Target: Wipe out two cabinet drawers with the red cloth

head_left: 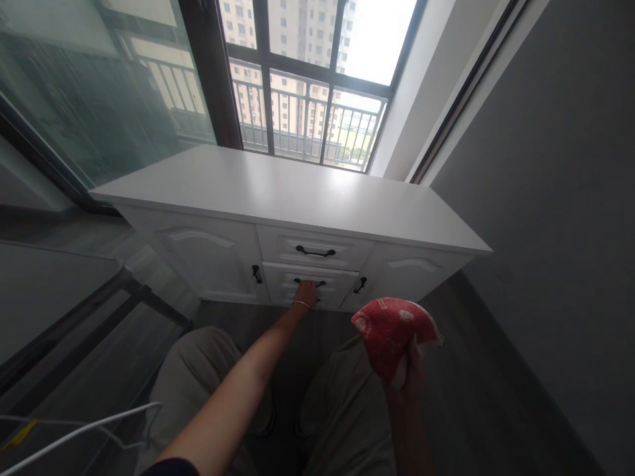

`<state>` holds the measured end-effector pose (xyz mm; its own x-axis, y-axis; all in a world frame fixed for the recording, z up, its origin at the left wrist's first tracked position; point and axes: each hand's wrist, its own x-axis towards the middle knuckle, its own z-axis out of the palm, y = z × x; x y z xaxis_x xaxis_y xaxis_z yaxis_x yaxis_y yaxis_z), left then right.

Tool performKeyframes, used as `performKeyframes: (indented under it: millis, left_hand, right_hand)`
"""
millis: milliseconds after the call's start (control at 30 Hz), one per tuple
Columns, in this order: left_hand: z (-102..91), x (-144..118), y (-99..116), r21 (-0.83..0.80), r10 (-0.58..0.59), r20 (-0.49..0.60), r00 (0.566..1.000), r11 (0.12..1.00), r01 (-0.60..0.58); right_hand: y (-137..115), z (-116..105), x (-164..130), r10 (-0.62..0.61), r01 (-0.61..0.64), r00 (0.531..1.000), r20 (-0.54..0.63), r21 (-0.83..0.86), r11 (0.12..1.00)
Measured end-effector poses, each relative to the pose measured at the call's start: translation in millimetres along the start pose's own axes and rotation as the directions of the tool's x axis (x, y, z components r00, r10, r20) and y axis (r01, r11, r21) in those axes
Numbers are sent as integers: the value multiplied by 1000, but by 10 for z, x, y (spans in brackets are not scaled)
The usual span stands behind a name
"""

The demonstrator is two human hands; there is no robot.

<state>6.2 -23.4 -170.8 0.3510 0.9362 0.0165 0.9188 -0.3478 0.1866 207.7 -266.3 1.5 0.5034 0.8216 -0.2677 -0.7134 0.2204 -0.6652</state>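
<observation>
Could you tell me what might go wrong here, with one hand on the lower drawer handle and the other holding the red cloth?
The left hand grips the lower drawer's handle at full reach, so it could slip. The drawer might come out towards the knees. The red cloth hangs loosely from the right hand and may drop.

Cabinet (297, 198): stands under the window (307, 86), its back to the railing outside, glass door (89, 86) to its left, wall (546, 198) to its right.
Drawers: upper drawer (315, 248) sits directly above the lower drawer (310, 284), both between the left door (203, 261) and the right door (411, 274).
Left hand (306, 293): stretched forward, on the lower drawer's handle (310, 283).
Right hand (409, 370): nearer the person, right of the left arm, gripping a cloth (391, 330) in front of the right door.
Knees: below both arms, before the cabinet.
Wire (79, 430): bottom left, beside the left knee.
</observation>
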Motion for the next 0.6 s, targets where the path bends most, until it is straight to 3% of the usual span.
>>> performKeyframes:
  millis: [100,233,600]
  left_hand:
    - [22,-155,13,-1,10,7,1000,1000,-9]
    - [67,-456,54,-13,34,5,999,999,-34]
    - [127,-1147,258,-44,11,-7,1000,999,-12]
  right_hand:
    - [-14,47,87,35,-34,998,-47,22,999]
    - [31,145,134,92,-92,996,-13,27,995]
    - [42,271,121,-41,42,999,30,-38,998]
